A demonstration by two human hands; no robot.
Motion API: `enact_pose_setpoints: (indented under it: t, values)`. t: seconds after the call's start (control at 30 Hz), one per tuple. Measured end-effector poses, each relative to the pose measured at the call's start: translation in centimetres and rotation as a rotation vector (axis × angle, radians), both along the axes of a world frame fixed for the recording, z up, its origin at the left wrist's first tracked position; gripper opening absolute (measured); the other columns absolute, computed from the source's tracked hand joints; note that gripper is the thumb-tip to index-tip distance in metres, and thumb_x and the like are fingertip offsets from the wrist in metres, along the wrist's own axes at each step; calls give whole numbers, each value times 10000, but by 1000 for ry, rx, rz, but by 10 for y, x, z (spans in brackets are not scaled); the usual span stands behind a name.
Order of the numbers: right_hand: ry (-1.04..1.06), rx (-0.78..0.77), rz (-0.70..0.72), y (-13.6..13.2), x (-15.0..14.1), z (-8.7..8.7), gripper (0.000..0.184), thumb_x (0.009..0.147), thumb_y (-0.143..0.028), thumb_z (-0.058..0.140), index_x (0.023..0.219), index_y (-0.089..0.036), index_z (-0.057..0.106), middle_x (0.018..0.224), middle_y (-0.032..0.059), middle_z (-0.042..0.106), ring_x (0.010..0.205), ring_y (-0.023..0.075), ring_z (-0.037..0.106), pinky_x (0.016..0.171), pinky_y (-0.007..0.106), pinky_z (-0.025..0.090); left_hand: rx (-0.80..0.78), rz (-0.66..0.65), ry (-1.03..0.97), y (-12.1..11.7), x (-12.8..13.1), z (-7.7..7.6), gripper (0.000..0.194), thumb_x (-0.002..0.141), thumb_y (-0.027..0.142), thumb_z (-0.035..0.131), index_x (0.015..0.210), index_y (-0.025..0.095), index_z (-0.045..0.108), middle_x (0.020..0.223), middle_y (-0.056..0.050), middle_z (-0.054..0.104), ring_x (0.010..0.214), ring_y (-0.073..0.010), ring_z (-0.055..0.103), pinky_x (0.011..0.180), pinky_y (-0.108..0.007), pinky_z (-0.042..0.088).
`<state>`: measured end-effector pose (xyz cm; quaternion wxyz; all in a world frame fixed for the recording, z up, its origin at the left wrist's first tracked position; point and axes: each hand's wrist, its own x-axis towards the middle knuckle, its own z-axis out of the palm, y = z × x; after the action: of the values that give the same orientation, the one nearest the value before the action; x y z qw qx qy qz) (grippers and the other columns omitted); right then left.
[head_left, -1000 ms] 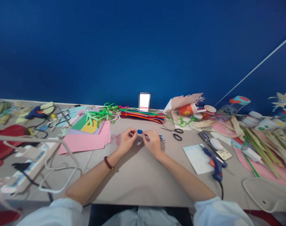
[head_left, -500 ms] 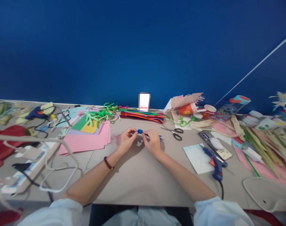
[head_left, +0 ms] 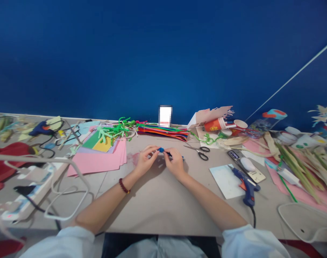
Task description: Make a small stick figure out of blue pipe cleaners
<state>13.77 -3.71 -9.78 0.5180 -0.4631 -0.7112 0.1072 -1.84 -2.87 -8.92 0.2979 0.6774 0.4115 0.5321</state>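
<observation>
Both hands meet over the middle of the grey table (head_left: pixel 158 200). My left hand (head_left: pixel 145 160) and my right hand (head_left: pixel 174 162) pinch a blue pipe cleaner (head_left: pixel 160 150) between their fingertips. Its coiled end shows between the two hands, and the loose tail sticks out to the right past my right hand. A bead bracelet (head_left: pixel 124 186) sits on my left wrist.
A pile of coloured pipe cleaners (head_left: pixel 163 131) and a stack of coloured paper (head_left: pixel 101 156) lie behind the hands. Scissors (head_left: pixel 199 151), a blue glue gun (head_left: pixel 244 186), a phone (head_left: pixel 235 155) and paper cups (head_left: pixel 219 124) are to the right. A power strip (head_left: pixel 31 190) with cables is left.
The hands have drawn slightly closer together around the blue pipe cleaner, and the left fingers now reach up to its coiled end.
</observation>
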Motion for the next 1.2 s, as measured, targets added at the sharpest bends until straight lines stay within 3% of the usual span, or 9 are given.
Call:
enact_pose_setpoints:
  t: [0.37, 0.67, 0.83, 1.2]
  values:
    - [-16, -18, 79, 3, 2, -8, 187, 898, -242, 454, 903, -191, 634, 821, 58, 659, 729, 160, 611, 672, 276, 488, -55, -28, 43, 5, -1, -5, 220, 843, 316, 559, 984, 203, 685, 996, -79, 697, 833, -160, 648, 628, -252, 501]
    - [-91, 20, 43, 1, 2, -5, 188, 913, -238, 437, 903, -197, 619, 842, 68, 669, 738, 164, 615, 685, 282, 488, 7, -8, 124, 5, -2, -12, 219, 872, 309, 523, 1017, 213, 657, 990, -67, 686, 850, -152, 634, 672, -253, 497]
    - [-41, -20, 37, 2, 1, -8, 186, 911, -254, 441, 904, -200, 618, 826, 59, 665, 707, 158, 602, 662, 280, 488, 7, -19, 100, 5, -2, -11, 211, 863, 310, 537, 1002, 214, 663, 993, -66, 689, 848, -158, 639, 657, -250, 494]
    - [-144, 94, 40, 3, 3, -8, 190, 906, -210, 445, 880, -183, 632, 845, 85, 682, 810, 191, 616, 734, 319, 493, 27, -7, 113, 5, -2, -4, 168, 858, 283, 547, 907, 188, 675, 858, -49, 698, 741, -134, 631, 630, -234, 480]
